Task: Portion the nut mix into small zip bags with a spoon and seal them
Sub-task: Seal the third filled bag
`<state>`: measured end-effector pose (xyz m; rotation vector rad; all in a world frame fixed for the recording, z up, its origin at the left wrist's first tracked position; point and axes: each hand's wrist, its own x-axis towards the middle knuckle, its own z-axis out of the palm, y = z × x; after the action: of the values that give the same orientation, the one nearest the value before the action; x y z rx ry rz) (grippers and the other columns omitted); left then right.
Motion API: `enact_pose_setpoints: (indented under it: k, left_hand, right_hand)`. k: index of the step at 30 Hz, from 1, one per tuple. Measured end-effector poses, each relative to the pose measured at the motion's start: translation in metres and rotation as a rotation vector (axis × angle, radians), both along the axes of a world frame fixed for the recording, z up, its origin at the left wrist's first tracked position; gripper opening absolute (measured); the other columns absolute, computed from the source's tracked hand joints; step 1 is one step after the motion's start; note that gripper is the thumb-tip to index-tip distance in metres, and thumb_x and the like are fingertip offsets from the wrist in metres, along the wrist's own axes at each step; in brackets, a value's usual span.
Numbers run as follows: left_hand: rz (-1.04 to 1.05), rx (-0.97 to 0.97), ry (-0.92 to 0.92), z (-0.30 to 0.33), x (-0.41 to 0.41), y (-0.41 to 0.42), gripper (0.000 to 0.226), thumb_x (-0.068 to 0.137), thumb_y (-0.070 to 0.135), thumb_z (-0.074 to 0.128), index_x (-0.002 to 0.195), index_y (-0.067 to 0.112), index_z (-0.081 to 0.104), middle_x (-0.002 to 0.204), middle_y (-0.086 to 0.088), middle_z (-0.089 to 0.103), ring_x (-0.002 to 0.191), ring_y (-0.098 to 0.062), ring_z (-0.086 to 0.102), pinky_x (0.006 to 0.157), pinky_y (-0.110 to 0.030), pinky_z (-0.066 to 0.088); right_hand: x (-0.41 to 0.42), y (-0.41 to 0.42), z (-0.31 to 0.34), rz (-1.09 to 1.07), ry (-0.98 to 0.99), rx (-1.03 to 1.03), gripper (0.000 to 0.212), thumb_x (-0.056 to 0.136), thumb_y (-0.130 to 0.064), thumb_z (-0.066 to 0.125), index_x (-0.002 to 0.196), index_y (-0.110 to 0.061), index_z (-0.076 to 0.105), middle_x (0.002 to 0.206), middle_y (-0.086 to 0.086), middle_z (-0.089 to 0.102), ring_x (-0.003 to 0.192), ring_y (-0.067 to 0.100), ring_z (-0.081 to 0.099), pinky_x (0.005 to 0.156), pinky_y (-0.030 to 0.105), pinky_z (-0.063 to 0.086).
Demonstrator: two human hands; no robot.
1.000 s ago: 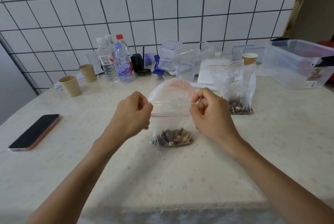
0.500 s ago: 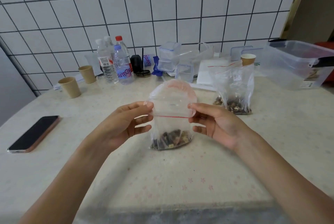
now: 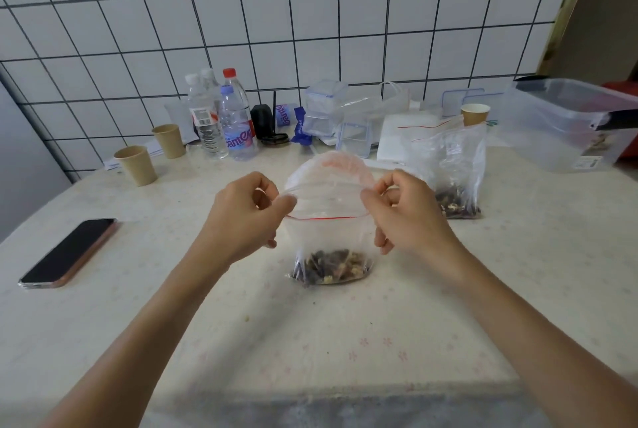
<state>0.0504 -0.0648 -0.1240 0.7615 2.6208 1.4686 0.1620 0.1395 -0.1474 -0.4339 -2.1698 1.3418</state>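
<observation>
Sealing pending: filled zip bag pinched at its open top corners by left hand and right hand, a second filled bag standing just behind it

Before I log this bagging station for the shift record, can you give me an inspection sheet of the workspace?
Surface: pale table, a few crumbs.
Job's things: small zip bag upright, nut mix at its bottom, mouth open; second bag with nuts behind it. Spoon: nothing seen.
Clutter: phone, paper cups, water bottles, clear tub.
Hands: left hand and right hand pinch the bag's top corners.
Cables: nothing seen.
Surroundings: white tiled wall.
</observation>
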Motion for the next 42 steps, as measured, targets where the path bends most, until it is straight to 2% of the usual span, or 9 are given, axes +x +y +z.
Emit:
enact_pose_setpoints:
  k: [3,7,12,17,23,27,31,36,42]
  left_hand:
    - [-0.112,0.143,-0.381,0.005,0.0,-0.006,0.042,0.081,0.047,0.079,0.094,0.009,0.07,0.072,-0.001,0.067,0.064,-0.014,0.068,0.066,-0.04,0.064]
    - [-0.214,0.253,-0.481,0.009,0.0,-0.01,0.028,0.077,0.041,0.081,0.087,0.015,0.079,0.079,-0.004,0.07,0.074,-0.018,0.071,0.069,-0.039,0.062]
    - [-0.075,0.259,-0.262,0.014,0.0,-0.001,0.014,0.087,0.002,0.076,0.079,0.009,0.067,0.067,-0.01,0.067,0.058,-0.017,0.066,0.061,-0.039,0.064]
    - [-0.048,-0.035,0.477,0.021,0.003,-0.002,0.02,0.081,0.013,0.076,0.083,0.024,0.059,0.062,0.008,0.055,0.054,-0.009,0.052,0.054,-0.017,0.042]
    - [-0.411,-0.166,0.738,0.032,-0.002,-0.023,0.023,0.092,0.048,0.066,0.11,0.034,0.069,0.1,0.025,0.064,0.063,-0.012,0.06,0.061,-0.023,0.05]
    - [-0.467,-0.479,0.905,0.034,-0.009,-0.02,0.037,0.096,0.065,0.052,0.122,0.042,0.066,0.106,0.033,0.061,0.072,0.02,0.053,0.059,-0.01,0.036]
    - [-0.471,-0.612,0.986,0.035,-0.017,-0.015,0.046,0.095,0.072,0.039,0.117,0.043,0.067,0.103,0.027,0.071,0.052,0.021,0.037,0.057,-0.008,0.03]
    - [-0.515,-0.698,0.976,0.044,-0.027,-0.015,0.049,0.093,0.072,0.037,0.104,0.038,0.071,0.093,0.022,0.065,0.066,0.005,0.054,0.059,-0.01,0.033]
    - [-0.604,-0.44,0.735,0.073,-0.03,-0.022,0.034,0.093,0.064,0.058,0.083,0.032,0.065,0.079,0.018,0.064,0.077,-0.003,0.066,0.068,-0.024,0.056]
  right_hand:
    - [0.007,0.008,0.005,0.201,-0.094,-0.534,0.017,0.095,-0.019,0.068,0.088,-0.005,0.063,0.068,0.009,0.062,0.056,0.027,0.067,0.047,0.038,0.057]
    - [0.01,0.014,0.006,0.302,-0.043,-0.63,0.01,0.093,-0.013,0.069,0.091,-0.003,0.067,0.074,0.01,0.062,0.063,0.028,0.068,0.049,0.034,0.055]
    - [0.004,0.006,0.01,0.08,0.063,-0.163,0.014,0.087,0.004,0.063,0.093,-0.007,0.057,0.051,0.006,0.057,0.043,0.03,0.061,0.043,0.034,0.053]
    - [0.005,0.002,0.022,0.043,0.163,0.419,0.018,0.089,-0.012,0.072,0.09,-0.02,0.056,0.054,-0.003,0.05,0.051,0.021,0.054,0.058,0.038,0.053]
    - [0.022,0.013,0.037,0.23,0.244,0.837,0.023,0.087,-0.037,0.078,0.102,-0.021,0.073,0.111,-0.005,0.058,0.109,0.013,0.053,0.096,0.028,0.041]
    - [0.017,0.015,0.043,0.344,-0.073,1.014,0.028,0.088,-0.047,0.075,0.111,-0.03,0.073,0.151,-0.006,0.042,0.142,0.009,0.028,0.114,0.025,0.021]
    - [0.008,0.016,0.049,0.346,-0.151,1.04,0.017,0.097,-0.038,0.066,0.103,-0.024,0.074,0.143,-0.005,0.051,0.132,0.011,0.041,0.109,0.029,0.029]
    - [0.009,0.018,0.07,0.36,-0.121,1.011,0.014,0.098,-0.039,0.064,0.092,-0.026,0.066,0.115,-0.008,0.06,0.105,0.004,0.047,0.089,0.023,0.034]
    - [0.014,0.025,0.087,0.312,-0.082,0.991,0.018,0.097,-0.043,0.063,0.093,-0.026,0.063,0.099,-0.012,0.061,0.091,0.009,0.054,0.082,0.032,0.046]
